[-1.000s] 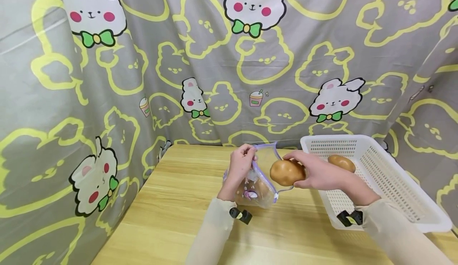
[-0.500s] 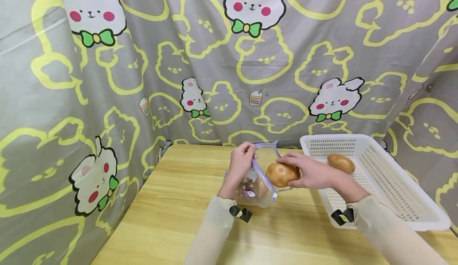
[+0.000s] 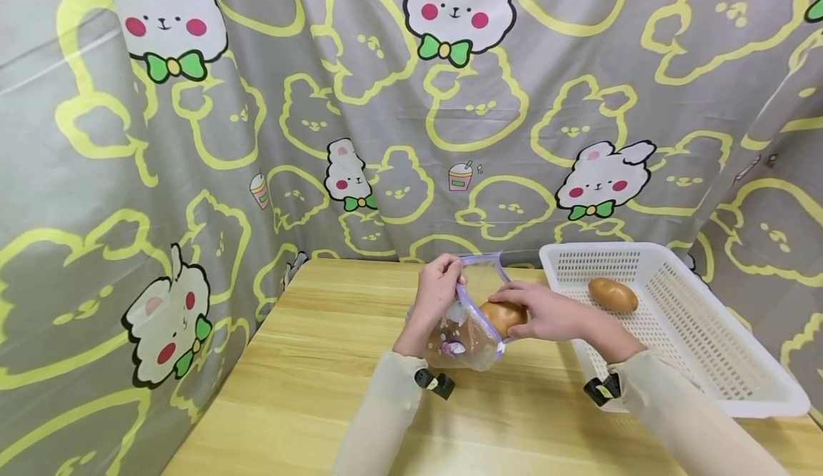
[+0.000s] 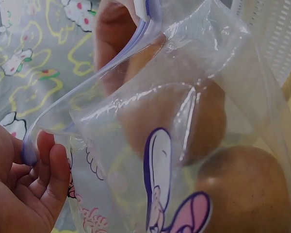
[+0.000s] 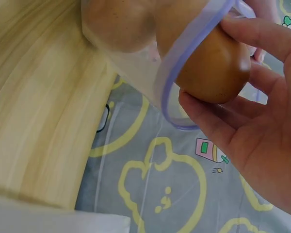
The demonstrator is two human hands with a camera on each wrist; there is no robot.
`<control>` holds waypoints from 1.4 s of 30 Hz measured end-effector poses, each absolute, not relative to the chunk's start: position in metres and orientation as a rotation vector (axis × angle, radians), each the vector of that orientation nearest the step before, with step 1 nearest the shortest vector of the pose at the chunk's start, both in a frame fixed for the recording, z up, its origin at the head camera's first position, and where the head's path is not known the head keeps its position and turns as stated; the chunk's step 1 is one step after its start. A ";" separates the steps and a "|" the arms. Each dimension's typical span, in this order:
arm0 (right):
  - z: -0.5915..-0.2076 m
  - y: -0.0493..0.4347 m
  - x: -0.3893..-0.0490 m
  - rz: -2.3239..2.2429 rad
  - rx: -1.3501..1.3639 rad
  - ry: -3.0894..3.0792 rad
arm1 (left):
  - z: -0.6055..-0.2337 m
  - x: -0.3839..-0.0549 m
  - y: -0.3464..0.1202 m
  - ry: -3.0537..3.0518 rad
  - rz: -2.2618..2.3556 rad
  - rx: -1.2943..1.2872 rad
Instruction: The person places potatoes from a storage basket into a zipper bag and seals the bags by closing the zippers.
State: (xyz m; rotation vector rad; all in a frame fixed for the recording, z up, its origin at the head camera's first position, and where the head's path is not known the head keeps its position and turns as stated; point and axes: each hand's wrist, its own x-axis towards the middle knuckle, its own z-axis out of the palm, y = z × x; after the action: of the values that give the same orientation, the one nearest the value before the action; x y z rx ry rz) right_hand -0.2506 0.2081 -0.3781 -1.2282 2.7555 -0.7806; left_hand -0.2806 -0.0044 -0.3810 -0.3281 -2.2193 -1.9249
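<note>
My left hand (image 3: 439,286) pinches the purple-edged rim of a clear zip bag (image 3: 459,351) with a cartoon print, keeping its mouth apart. With curled fingers my right hand (image 3: 546,311) grips a smooth brown potato (image 3: 503,315), which is partway through the bag's mouth. The right wrist view shows this potato (image 5: 218,65) crossing the purple zip edge (image 5: 184,53), its far end inside. Another potato (image 4: 247,187) lies at the bottom of the bag, seen through the plastic in the left wrist view. The bag stands on the wooden table.
To the right stands a white perforated plastic basket (image 3: 707,326) with one potato (image 3: 613,295) in it. A grey patterned curtain (image 3: 398,104) hangs behind and to the left of the wooden table (image 3: 308,390).
The right hand has moved left with the potato, from outside the bag's mouth to partway inside it. The left hand has stayed at the rim, nearly still.
</note>
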 end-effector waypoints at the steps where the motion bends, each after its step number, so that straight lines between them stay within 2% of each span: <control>1: -0.379 0.208 -0.251 -0.783 -1.222 2.755 | -0.381 -0.281 -0.004 -2.219 -1.928 -0.329; 16: -0.391 0.201 -0.260 -0.872 -1.231 2.684 | -0.378 -0.279 0.000 -2.236 -1.908 -0.336; 25: -0.394 0.203 -0.262 -0.941 -1.071 2.637 | -0.375 -0.279 0.002 -2.230 -1.892 -0.335; 35: -0.395 0.198 -0.266 -0.880 -1.254 2.649 | -0.375 -0.279 0.004 -2.214 -1.897 -0.371; 42: -0.396 0.197 -0.267 -0.835 -1.231 2.666 | -0.375 -0.280 0.004 -2.209 -1.905 -0.376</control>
State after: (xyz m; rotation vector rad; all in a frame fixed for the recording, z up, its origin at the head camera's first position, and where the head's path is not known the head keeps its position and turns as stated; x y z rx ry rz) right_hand -0.2669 0.1974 -0.3955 -1.2313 2.6656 -0.8353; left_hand -0.2804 0.0038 -0.3751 -0.3755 -2.2094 -1.9053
